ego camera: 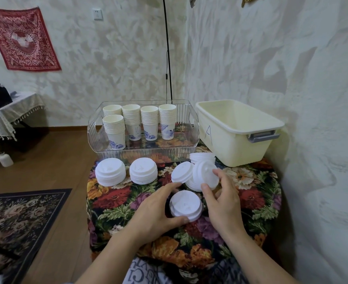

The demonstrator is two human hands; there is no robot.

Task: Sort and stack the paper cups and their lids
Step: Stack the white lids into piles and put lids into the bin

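1. Gathering loose lids into stacks looks like the step in hand; the cups (137,121) already stand nested in five stacks inside the clear tray (99,128) at the back of the table (111,201).
2. Left hand (154,210) cups the near lid stack (185,206), thumb at its near rim, fingers curled round the far side.
3. Right hand (222,193) pinches a tilted lid (205,175), thumb on the near edge, fingers on the far edge. It leans against a slumped pile (203,158) just behind.
4. Another lid (182,173) leans tilted to the left of it, touching.
5. Two finished stacks, left stack (110,171) and middle stack (143,171), sit in front of the tray.
6. Cream bin (236,130) marked "A" stands at the right rear; contents not visible.
7. Doing it well, as judged: keep the left hand steadying the near stack, bring the pinched lid over flat, same side up as the stack, centre it, then press lightly so it nests.
8. Risk: lifting the lid may let the leaning pile slide; take the top ones first.
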